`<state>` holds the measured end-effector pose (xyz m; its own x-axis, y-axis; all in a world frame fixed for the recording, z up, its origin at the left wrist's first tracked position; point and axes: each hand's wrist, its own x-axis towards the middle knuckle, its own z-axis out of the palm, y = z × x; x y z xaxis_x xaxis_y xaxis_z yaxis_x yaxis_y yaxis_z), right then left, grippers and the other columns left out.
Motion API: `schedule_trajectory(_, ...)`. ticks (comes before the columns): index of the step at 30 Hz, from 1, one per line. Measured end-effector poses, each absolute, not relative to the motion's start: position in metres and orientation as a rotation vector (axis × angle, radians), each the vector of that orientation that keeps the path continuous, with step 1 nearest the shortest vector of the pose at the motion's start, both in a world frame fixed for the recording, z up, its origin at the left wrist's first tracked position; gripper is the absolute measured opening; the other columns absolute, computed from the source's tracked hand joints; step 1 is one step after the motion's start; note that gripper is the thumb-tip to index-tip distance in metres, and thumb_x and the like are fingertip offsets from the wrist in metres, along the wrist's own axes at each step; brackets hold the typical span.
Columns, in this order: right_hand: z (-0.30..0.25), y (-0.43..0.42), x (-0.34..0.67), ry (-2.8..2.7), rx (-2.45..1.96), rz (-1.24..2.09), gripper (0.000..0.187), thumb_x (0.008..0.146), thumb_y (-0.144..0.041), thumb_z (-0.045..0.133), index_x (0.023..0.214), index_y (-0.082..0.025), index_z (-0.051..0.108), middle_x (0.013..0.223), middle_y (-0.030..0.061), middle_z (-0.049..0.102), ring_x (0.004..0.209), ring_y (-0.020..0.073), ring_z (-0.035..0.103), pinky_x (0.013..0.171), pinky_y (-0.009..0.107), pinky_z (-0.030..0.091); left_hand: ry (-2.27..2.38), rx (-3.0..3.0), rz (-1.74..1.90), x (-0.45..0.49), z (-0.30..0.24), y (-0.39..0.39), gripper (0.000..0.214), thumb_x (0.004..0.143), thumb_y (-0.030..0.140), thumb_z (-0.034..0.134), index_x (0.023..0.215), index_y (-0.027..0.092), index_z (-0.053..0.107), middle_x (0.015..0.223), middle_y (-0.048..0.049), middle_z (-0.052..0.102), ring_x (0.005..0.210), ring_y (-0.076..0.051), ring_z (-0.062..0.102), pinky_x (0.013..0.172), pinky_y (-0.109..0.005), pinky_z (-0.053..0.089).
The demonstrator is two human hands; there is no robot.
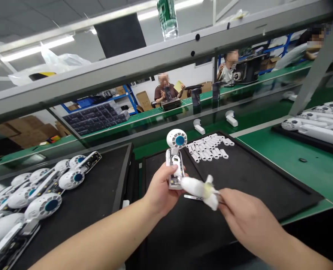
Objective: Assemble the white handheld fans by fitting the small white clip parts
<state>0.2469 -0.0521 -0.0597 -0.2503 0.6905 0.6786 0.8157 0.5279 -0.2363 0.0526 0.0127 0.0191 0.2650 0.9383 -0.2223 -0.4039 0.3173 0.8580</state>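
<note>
My left hand (162,189) grips the body of a small white handheld fan (173,157), whose round head with a blue hub stands upright above my fingers. My right hand (247,217) pinches a bunched white cloth (197,188), pressing it against the lower part of the fan body. Just under the cloth, a thin white-and-metal strip (193,197) shows, though what holds it is hidden. Both hands are over a black mat (247,176), where several small white clips (207,149) lie in rows beyond the fan.
On a black tray (121,168) at left lie several opened fans with exposed circuit boards. Several white fan bodies (318,125) sit on a black tray at right. A grey metal shelf (127,71) crosses above, holding a bottle. Co-workers sit at green benches beyond.
</note>
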Motion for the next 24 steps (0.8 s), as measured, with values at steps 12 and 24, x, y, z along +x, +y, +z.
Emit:
schedule_trajectory(12,-0.135,-0.012,0.339,-2.119,-2.181,-0.235,0.019,0.099,-0.027,0.048,0.09,-0.017,0.062,0.083,0.0086,0.066,0.078,0.0267,0.065,0.065,0.034,0.038,0.693,0.973,0.829,0.054,0.018,0.006,0.03,0.065,0.013,0.072,0.093,0.014,0.061,0.093,-0.0059,0.062,0.074,-0.017,0.061,0.059,-0.029,0.055)
schedule_trajectory(24,-0.128,-0.013,0.333,-2.114,-2.186,-0.156,0.015,0.099,-0.025,0.05,0.097,-0.017,0.063,0.091,0.0096,0.066,0.086,0.0278,0.065,0.069,0.034,0.041,0.655,0.85,0.777,0.054,0.01,0.005,0.059,0.074,0.064,0.071,0.102,0.013,0.066,0.071,-0.0048,0.065,0.052,-0.017,0.063,0.05,-0.025,0.05)
